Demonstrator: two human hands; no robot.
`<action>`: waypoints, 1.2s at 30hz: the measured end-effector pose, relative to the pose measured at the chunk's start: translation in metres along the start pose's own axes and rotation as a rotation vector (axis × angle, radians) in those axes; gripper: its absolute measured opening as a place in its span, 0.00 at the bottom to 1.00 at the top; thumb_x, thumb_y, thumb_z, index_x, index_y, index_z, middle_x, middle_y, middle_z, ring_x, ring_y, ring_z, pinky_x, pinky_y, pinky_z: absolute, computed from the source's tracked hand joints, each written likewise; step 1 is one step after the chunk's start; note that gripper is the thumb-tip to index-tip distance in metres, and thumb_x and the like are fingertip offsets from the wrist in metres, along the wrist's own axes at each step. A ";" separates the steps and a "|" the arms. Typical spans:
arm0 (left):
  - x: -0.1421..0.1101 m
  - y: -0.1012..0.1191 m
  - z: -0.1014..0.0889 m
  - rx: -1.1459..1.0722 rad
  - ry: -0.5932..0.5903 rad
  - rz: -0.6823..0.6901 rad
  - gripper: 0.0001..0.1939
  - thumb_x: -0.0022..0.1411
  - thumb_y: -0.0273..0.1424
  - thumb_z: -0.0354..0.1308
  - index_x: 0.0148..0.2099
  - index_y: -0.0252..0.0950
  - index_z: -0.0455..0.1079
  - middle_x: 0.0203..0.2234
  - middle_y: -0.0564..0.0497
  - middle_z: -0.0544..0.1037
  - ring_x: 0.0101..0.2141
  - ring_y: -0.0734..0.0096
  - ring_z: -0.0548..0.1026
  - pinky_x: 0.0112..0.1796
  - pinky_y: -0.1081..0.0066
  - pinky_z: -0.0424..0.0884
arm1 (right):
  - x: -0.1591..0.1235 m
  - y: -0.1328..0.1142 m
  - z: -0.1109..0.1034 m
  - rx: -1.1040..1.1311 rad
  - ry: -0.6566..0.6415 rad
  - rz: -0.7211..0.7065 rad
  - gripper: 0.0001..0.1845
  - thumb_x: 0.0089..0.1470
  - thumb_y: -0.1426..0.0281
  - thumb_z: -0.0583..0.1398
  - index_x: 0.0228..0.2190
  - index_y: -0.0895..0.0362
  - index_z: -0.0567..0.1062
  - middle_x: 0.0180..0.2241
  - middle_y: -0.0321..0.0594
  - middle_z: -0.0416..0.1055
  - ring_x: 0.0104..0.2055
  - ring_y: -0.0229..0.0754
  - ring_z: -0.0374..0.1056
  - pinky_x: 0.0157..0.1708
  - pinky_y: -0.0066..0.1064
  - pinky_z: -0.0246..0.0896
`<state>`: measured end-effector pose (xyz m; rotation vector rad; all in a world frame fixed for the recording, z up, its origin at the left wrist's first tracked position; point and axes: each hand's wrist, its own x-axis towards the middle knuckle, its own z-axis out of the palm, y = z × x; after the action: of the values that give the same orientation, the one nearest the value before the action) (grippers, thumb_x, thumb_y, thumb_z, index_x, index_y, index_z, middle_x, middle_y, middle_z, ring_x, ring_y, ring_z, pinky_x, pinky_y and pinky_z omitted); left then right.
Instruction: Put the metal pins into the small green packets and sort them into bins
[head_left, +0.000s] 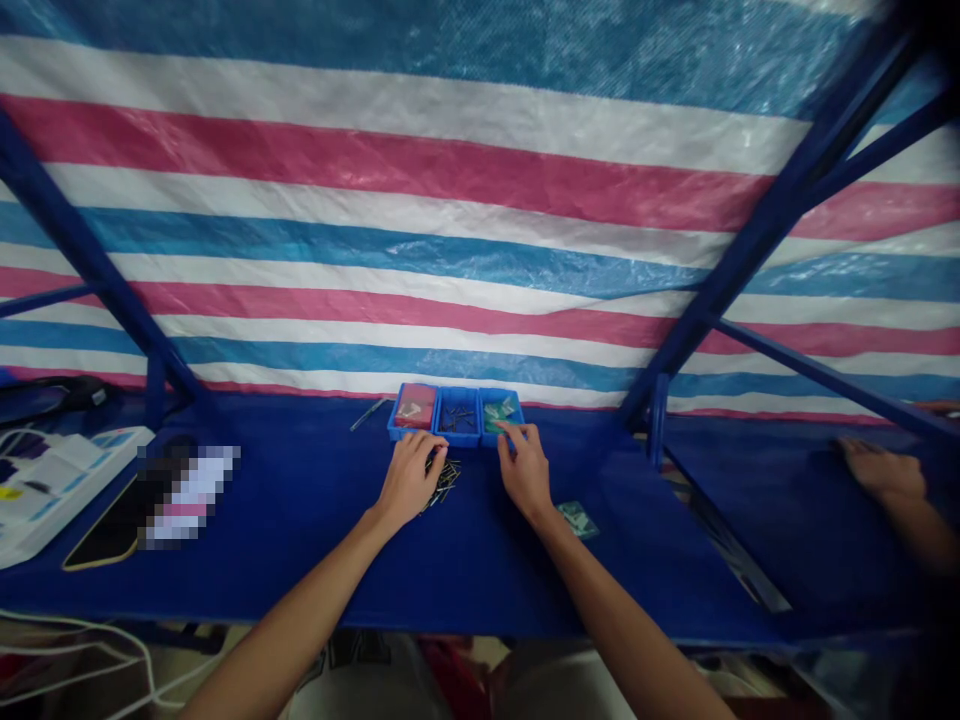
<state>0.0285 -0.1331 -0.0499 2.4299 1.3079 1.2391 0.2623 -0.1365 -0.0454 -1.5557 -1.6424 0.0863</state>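
Note:
My left hand (409, 476) is over the left edge of a small pile of screws (448, 482) on the blue table, its fingers curled and the thumb close to the fingertips. Whether anything is in that pinch is too small to make out. My right hand (526, 470) has its fingers apart, fingertips at the front of the right blue bin (517, 420), which holds small green packets (498, 408). Beside it, the middle blue bin (459, 436) contains dark screws. Red material and a small clear packet lie in the left blue bin (393, 428).
A thin metal tool (367, 414) lies left of the bins. Near my right forearm is a green packet (577, 519). A phone (112, 520) and a white power strip (67, 490) are at left. Another person's hand (885, 468) rests at far right, beyond a blue frame post (720, 270).

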 end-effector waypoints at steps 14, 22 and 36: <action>-0.016 0.000 0.008 0.104 -0.327 0.071 0.27 0.72 0.52 0.57 0.65 0.45 0.67 0.58 0.42 0.72 0.57 0.46 0.69 0.56 0.47 0.61 | -0.103 0.030 -0.068 -0.559 -0.194 -0.104 0.14 0.69 0.67 0.56 0.52 0.53 0.77 0.48 0.53 0.76 0.44 0.60 0.73 0.39 0.45 0.67; -0.011 0.005 0.005 0.062 -0.261 0.110 0.26 0.74 0.44 0.58 0.69 0.45 0.60 0.61 0.43 0.72 0.59 0.50 0.69 0.58 0.50 0.60 | -0.023 0.004 -0.022 0.276 -0.325 -0.106 0.13 0.70 0.65 0.56 0.47 0.51 0.80 0.44 0.41 0.81 0.44 0.49 0.78 0.46 0.39 0.72; -0.003 0.010 0.004 -0.101 -0.125 0.162 0.09 0.76 0.29 0.55 0.53 0.42 0.74 0.47 0.48 0.79 0.47 0.59 0.74 0.49 0.59 0.67 | -0.027 -0.005 0.010 0.844 -0.317 0.084 0.14 0.68 0.54 0.60 0.41 0.51 0.73 0.34 0.36 0.73 0.28 0.40 0.70 0.30 0.32 0.73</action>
<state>0.0370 -0.1406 -0.0496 2.5367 1.0093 1.1365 0.2489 -0.1555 -0.0630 -0.9716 -1.4694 0.9804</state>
